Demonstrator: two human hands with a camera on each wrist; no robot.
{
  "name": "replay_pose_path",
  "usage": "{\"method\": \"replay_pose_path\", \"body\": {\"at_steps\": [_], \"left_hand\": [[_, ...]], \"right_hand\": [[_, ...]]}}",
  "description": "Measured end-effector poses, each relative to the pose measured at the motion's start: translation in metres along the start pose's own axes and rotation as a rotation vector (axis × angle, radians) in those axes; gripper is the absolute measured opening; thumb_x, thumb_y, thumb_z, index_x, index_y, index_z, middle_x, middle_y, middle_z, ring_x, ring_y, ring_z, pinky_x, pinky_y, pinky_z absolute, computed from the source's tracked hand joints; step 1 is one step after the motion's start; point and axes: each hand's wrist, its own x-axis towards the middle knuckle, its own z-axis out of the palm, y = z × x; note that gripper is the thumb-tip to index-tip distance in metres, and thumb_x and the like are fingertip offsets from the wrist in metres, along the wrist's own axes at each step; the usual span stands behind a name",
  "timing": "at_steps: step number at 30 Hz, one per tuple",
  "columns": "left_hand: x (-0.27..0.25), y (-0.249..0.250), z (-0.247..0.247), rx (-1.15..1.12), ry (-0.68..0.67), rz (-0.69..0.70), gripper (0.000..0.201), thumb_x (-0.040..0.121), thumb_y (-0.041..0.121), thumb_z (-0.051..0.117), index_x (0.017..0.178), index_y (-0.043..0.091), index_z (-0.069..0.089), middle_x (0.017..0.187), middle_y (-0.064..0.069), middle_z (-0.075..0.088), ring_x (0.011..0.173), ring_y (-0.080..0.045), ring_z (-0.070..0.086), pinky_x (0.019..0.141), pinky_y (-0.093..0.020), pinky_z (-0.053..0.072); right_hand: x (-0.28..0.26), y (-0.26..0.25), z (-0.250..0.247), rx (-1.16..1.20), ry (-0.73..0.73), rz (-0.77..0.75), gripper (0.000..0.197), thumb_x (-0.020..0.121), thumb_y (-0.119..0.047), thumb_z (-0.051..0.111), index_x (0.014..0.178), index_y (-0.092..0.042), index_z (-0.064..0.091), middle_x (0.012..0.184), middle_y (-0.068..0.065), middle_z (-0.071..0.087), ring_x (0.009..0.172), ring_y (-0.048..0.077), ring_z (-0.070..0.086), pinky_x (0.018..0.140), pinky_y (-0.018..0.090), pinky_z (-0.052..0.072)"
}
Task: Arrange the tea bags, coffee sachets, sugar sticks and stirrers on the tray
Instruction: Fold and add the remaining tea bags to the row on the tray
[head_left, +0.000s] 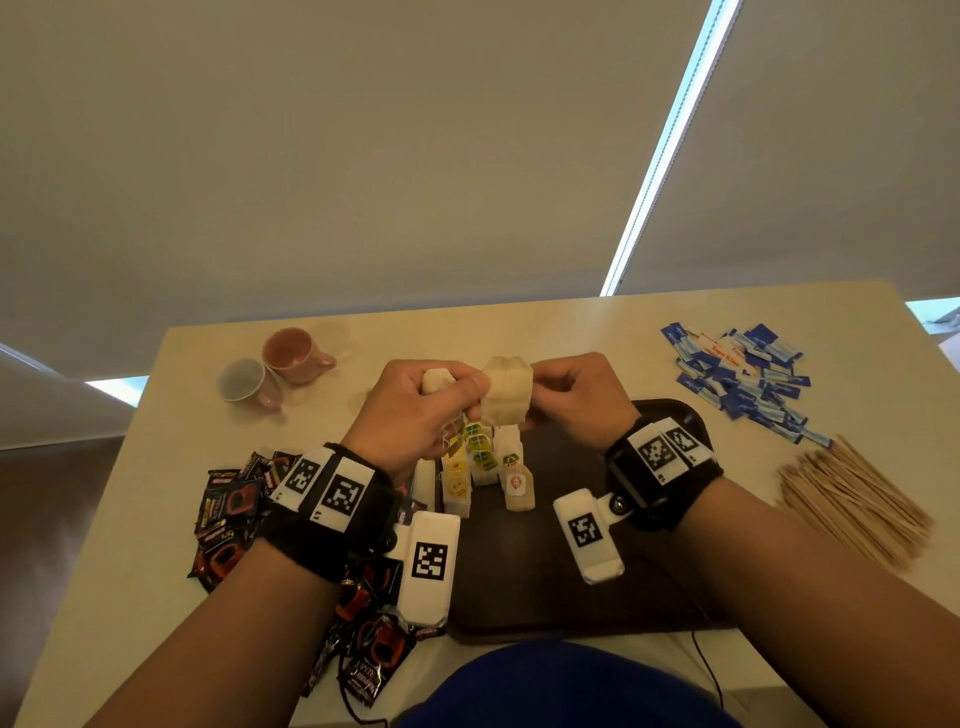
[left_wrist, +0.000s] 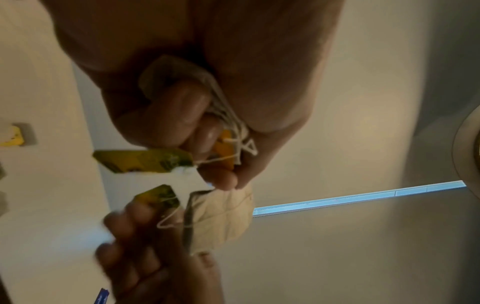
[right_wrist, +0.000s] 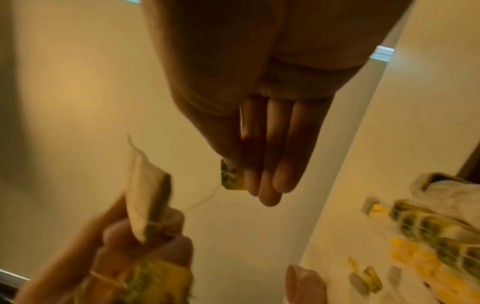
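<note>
Both hands are raised over the dark tray (head_left: 571, 597). My left hand (head_left: 441, 400) grips a bunch of tea bags (left_wrist: 171, 72) with their strings and yellow tags (left_wrist: 142, 163), and its thumb holds one pale tea bag (head_left: 506, 389) upright between the hands. My right hand (right_wrist: 246, 174) pinches that bag's yellow-green tag (right_wrist: 231, 176); a string runs from it to the bag (right_wrist: 145, 195). Several tea bags (head_left: 480, 460) lie in rows on the tray's far left part. Coffee sachets (head_left: 228, 519), sugar sticks (head_left: 743, 384) and wooden stirrers (head_left: 852, 499) lie on the table.
Two cups (head_left: 296, 353) (head_left: 249, 384) lie on their sides at the table's far left. The sachets spread along the tray's left edge, down to the table's near edge. Sugar sticks and stirrers lie to the right of the tray. A thin black cable (head_left: 706, 660) runs off the near edge.
</note>
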Motion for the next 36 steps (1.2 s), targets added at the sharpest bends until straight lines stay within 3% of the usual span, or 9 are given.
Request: {"method": "replay_pose_path", "body": {"at_steps": [2,5,9,15,20,22,24,27,36], "left_hand": [[-0.001,-0.005,0.001,0.027,0.006,-0.038,0.020,0.094,0.013,0.064,0.076,0.013,0.072,0.064,-0.004,0.060,0.041,-0.008,0.041,0.039,-0.016,0.028],[-0.004,-0.010,0.003,0.043,0.021,-0.091,0.021,0.094,0.012,0.064,0.075,0.014,0.071,0.062,-0.001,0.061,0.041,-0.008,0.041,0.038,-0.017,0.028],[-0.006,-0.014,0.007,0.085,0.035,-0.130,0.022,0.094,0.014,0.064,0.073,0.013,0.070,0.058,0.001,0.059,0.039,-0.007,0.041,0.036,-0.017,0.029],[-0.004,-0.013,0.011,0.032,0.097,-0.161,0.015,0.093,0.011,0.065,0.081,0.005,0.072,0.061,-0.004,0.060,0.038,-0.010,0.039,0.034,-0.017,0.027],[-0.002,-0.012,0.007,0.045,0.109,-0.135,0.019,0.094,0.011,0.065,0.075,0.011,0.070,0.058,0.000,0.060,0.045,-0.013,0.041,0.037,-0.017,0.028],[-0.001,-0.011,0.005,0.048,0.113,-0.131,0.017,0.094,0.012,0.065,0.078,0.012,0.070,0.058,0.001,0.061,0.045,-0.013,0.042,0.037,-0.017,0.029],[-0.001,-0.011,0.004,0.048,0.110,-0.125,0.015,0.094,0.013,0.066,0.080,0.012,0.071,0.059,0.002,0.061,0.046,-0.013,0.042,0.037,-0.017,0.030],[-0.001,-0.010,0.004,0.056,0.096,-0.094,0.018,0.095,0.013,0.065,0.078,0.013,0.071,0.059,0.002,0.061,0.044,-0.012,0.041,0.037,-0.017,0.029],[0.000,-0.007,0.002,0.161,0.082,-0.010,0.023,0.095,0.014,0.065,0.073,0.018,0.072,0.058,0.002,0.061,0.043,-0.011,0.041,0.038,-0.020,0.032]], "right_hand": [[0.004,-0.007,-0.003,-0.048,0.033,-0.075,0.016,0.094,-0.008,0.063,0.104,-0.003,0.074,0.090,0.011,0.076,0.077,0.021,0.074,0.066,0.030,0.061],[0.007,-0.019,-0.005,-0.084,0.055,-0.181,0.014,0.092,-0.009,0.066,0.103,-0.007,0.075,0.092,0.004,0.076,0.081,0.013,0.073,0.070,0.023,0.059],[0.006,-0.033,-0.004,-0.015,0.052,-0.178,0.025,0.092,-0.005,0.066,0.116,-0.009,0.068,0.089,0.011,0.076,0.081,0.016,0.075,0.071,0.030,0.061],[-0.002,-0.038,-0.002,-0.178,0.079,-0.322,0.014,0.089,-0.011,0.070,0.102,-0.014,0.077,0.092,0.002,0.074,0.082,0.018,0.068,0.072,0.032,0.058],[-0.023,-0.037,-0.006,-0.055,-0.036,-0.301,0.014,0.095,-0.010,0.061,0.101,-0.009,0.074,0.080,0.008,0.074,0.069,0.021,0.071,0.062,0.034,0.060],[-0.027,-0.030,-0.006,-0.070,-0.051,-0.282,0.013,0.093,-0.009,0.063,0.100,-0.007,0.074,0.079,0.007,0.074,0.067,0.017,0.070,0.062,0.027,0.058],[-0.027,-0.022,-0.007,-0.079,-0.043,-0.234,0.016,0.091,-0.004,0.065,0.106,-0.006,0.071,0.076,0.008,0.073,0.065,0.016,0.070,0.062,0.023,0.056],[-0.027,-0.015,-0.007,-0.051,0.006,-0.144,0.023,0.089,-0.004,0.068,0.112,-0.004,0.065,0.073,0.010,0.073,0.063,0.018,0.070,0.061,0.026,0.057],[-0.025,-0.019,-0.007,-0.080,0.076,-0.082,0.010,0.088,-0.010,0.070,0.097,-0.006,0.069,0.079,0.009,0.074,0.063,0.018,0.070,0.058,0.032,0.058]]}}
